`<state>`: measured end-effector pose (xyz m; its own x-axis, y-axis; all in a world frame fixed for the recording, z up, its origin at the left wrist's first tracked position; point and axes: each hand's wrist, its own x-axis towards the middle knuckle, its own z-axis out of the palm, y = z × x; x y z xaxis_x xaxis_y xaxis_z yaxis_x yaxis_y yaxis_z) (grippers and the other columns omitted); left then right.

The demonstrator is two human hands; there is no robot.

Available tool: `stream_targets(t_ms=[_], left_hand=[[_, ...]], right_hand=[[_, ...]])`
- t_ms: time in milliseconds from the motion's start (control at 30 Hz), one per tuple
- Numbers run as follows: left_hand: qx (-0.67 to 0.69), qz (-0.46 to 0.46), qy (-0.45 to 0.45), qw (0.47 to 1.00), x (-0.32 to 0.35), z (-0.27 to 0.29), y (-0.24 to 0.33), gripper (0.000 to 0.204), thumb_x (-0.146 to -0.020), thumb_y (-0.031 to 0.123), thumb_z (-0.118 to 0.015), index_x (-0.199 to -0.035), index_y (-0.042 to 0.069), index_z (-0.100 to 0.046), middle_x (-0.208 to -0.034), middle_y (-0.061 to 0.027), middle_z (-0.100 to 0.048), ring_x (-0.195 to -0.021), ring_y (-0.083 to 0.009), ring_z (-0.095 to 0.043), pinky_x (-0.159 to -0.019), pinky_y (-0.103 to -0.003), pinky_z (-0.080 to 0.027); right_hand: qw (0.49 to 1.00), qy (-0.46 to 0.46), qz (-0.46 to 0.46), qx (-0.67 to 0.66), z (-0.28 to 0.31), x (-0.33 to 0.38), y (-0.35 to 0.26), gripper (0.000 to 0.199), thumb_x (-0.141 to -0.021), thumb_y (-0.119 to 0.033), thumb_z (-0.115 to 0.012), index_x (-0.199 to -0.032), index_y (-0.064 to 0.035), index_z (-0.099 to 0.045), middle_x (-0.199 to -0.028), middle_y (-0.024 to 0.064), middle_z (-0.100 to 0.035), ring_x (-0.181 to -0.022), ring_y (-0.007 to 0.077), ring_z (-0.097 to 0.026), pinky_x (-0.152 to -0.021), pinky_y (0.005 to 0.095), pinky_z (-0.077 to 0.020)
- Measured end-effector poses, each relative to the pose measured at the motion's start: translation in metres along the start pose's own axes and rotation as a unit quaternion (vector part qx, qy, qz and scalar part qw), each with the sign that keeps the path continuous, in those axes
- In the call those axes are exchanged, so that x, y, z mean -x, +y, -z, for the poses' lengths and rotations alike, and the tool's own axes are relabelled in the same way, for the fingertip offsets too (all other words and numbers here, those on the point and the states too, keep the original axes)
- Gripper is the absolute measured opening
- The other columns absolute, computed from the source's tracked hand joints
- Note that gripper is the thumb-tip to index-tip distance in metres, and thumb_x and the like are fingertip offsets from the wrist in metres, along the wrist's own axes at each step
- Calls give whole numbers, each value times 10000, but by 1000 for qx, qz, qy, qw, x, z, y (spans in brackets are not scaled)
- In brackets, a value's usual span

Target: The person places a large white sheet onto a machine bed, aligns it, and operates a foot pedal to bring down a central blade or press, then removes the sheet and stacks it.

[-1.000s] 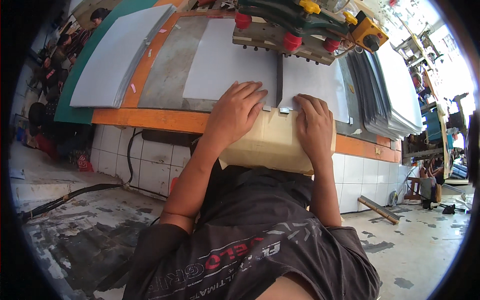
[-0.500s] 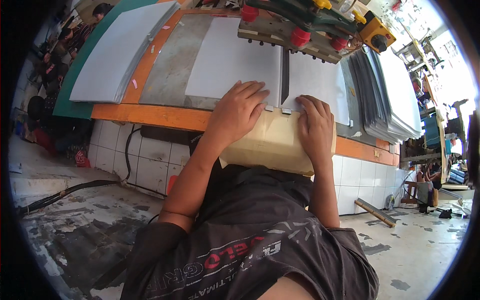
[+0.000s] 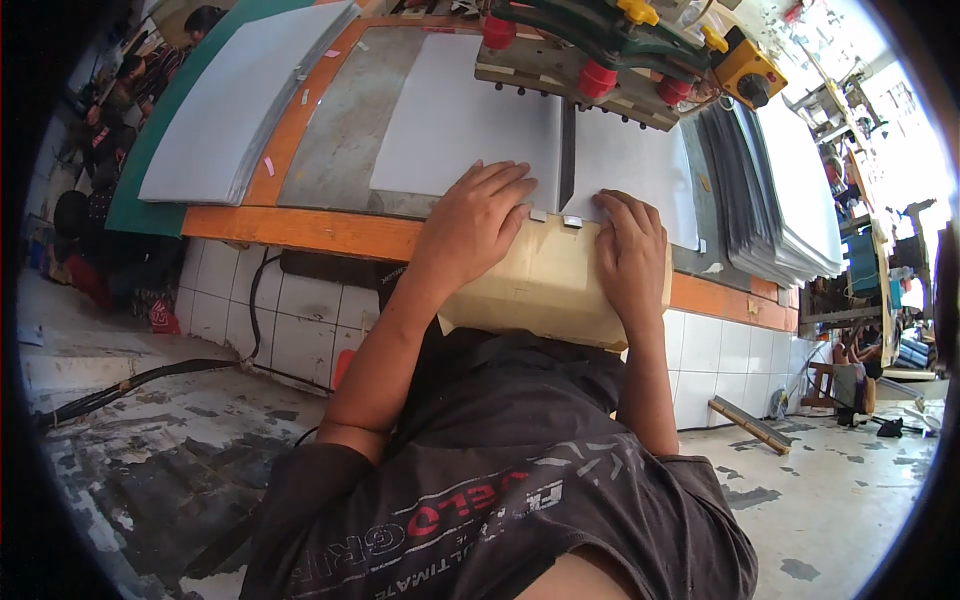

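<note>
My left hand (image 3: pixel 478 220) lies flat with fingers spread on the near edge of a white sheet (image 3: pixel 460 125) on the workbench. My right hand (image 3: pixel 632 250) presses down on a second white sheet (image 3: pixel 640 165) to the right of a dark gap (image 3: pixel 567 165). Both hands also rest over a cream-coloured block (image 3: pixel 545 290) that juts out from the bench's orange front edge (image 3: pixel 300 230). Just beyond my fingers sits a green machine head (image 3: pixel 600 45) with red knobs. Neither hand grips anything.
A stack of grey-white sheets (image 3: pixel 235 105) lies at the left on a green mat. More stacked sheets (image 3: pixel 790 190) are at the right, near a yellow switch box (image 3: pixel 750 75). White tiles face the bench below. People sit at far left (image 3: pixel 130 70). A plank (image 3: pixel 750 425) lies on the floor.
The view has drifted slightly, so the bench and machine sit a little higher in the picture. Both hands stay pressed flat on the sheets in the same place.
</note>
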<state>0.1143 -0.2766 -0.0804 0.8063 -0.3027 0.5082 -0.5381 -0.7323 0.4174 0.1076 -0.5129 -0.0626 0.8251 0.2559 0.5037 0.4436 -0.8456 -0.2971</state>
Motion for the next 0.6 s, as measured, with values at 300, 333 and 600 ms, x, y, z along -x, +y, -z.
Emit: stream_targets(t_ms=[300,333,600], left_hand=[[4,-6,10,1000,0,1,2,299,-996,153,-593,-1246,15,-684,-1358,-143,-656,-1320,-326,-568,-1194,-476,-385],[4,-6,9,1000,2,1,2,299,-996,153,-593,-1246,15,-684,-1358,-143,-656,-1320,-326,-568,-1194,-476,-385],[49,-84,297,950,22,15,1,132,-902,75,-565,-792,14,-525,-760,-128,-559,-723,-318,-569,-697,-443,-441]], right_hand=[[1000,20,5,-16,-1,2,2,333,-874,1,-585,-1191,-51,-671,-1226,94,-682,-1161,303,-602,-995,428,-454],[998,49,7,-37,0,4,2,305,-868,10,-593,-1155,-45,-679,-1171,100,-693,-1112,295,-619,-968,421,-457],[977,174,29,-123,1,39,7,178,-801,77,-609,-956,10,-665,-771,105,-628,-626,225,-531,-590,346,-432]])
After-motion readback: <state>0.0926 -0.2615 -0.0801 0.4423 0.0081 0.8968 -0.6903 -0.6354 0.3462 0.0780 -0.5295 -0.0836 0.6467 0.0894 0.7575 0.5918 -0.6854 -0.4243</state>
